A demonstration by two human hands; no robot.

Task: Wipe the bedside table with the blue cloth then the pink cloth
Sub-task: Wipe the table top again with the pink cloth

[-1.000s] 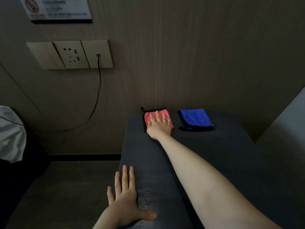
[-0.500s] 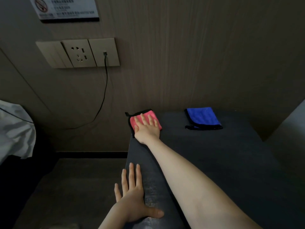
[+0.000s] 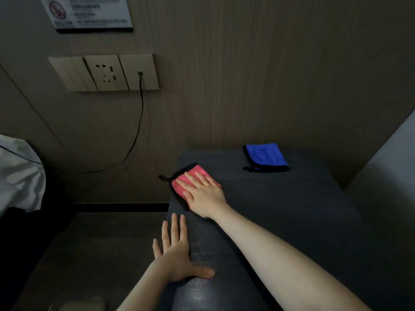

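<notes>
Dark bench [image 3: 292,221] against wood-panelled wall. Blue cloth [image 3: 266,157] folded at back, apparently done with. Right hand [image 3: 202,194] flat, fingers spread, pressing pink cloth [image 3: 187,177] at left edge; left hand [image 3: 177,254] spread, bracing. Probably second wipe underway.

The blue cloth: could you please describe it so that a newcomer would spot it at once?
Start at the dark bedside table against the wood-panelled wall. Near its far edge, right of centre, lies the blue cloth, folded and black-edged. Unlike the pink cloth pressed under the right hand, nothing touches it.
</notes>
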